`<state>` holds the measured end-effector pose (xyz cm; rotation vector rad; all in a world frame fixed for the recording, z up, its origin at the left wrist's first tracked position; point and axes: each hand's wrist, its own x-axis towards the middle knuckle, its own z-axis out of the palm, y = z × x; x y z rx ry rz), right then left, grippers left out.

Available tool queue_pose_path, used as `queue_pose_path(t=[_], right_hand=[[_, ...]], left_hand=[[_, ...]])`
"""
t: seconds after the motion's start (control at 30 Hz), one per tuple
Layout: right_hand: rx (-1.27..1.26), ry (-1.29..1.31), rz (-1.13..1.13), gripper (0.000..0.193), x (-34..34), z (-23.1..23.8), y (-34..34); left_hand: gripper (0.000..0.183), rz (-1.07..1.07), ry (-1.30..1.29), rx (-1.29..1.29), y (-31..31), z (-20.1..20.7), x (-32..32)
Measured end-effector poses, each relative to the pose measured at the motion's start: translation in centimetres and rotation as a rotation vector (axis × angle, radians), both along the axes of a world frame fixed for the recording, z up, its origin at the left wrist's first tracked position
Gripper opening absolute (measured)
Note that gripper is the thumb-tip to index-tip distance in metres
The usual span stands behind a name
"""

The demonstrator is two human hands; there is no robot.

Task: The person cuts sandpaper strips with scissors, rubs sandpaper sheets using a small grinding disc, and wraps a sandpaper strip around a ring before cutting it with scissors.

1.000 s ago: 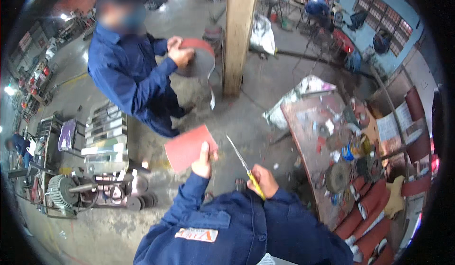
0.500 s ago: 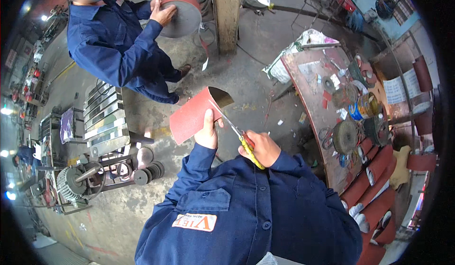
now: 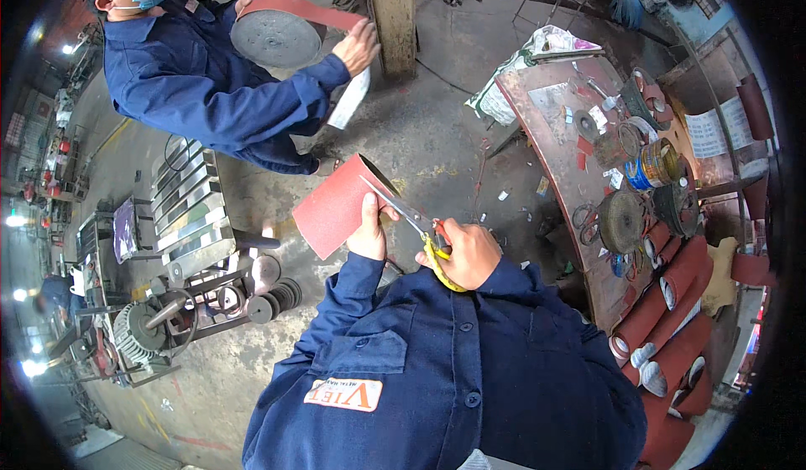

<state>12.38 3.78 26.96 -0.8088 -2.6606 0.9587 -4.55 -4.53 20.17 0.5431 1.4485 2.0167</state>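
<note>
My left hand (image 3: 368, 233) grips a curled piece of red sandpaper (image 3: 329, 210) by its right part, thumb on the red face. My right hand (image 3: 470, 253) is closed round the yellow and red handles of a pair of scissors (image 3: 411, 212). The blades are parted a little and reach over the sandpaper's right edge, near my left thumb. Across from me at the upper left, a co-worker in blue holds a grey disc-shaped roll (image 3: 279, 38) with a red abrasive band, one hand drawing out the strip's loose end.
To my right stands a table (image 3: 537, 126) with wire-like coils, a blue-yellow tin (image 3: 651, 166) and paper scraps. Red sandpaper rolls (image 3: 663, 310) lie at its near end. A slatted metal bench (image 3: 189, 218) and a motor (image 3: 134, 331) are on the left. A post (image 3: 393, 25) rises ahead.
The scissors' blades and handles have spread wider. The co-worker has lowered the roll leftward and pulled the strip's end out to the right. My left hand still holds the sandpaper.
</note>
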Motion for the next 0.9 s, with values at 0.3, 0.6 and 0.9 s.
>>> queue_pose_path(t=[0.3,0.6,0.9], right_hand=[[0.126,0.042,-0.128,0.061,-0.6,0.2,0.3],[-0.040,-0.004,0.012,0.055,-1.2,-1.1,0.8],[-0.193,-0.015,0.066,0.048,-2.4,-1.8,1.5]], left_hand=[[0.026,-0.049,-0.017,0.094,0.4,-1.1,-0.9],[0.021,0.020,-0.051,-0.054,0.6,-3.7,-1.5],[0.048,-0.021,0.109,-0.278,1.8,1.0,-1.2]])
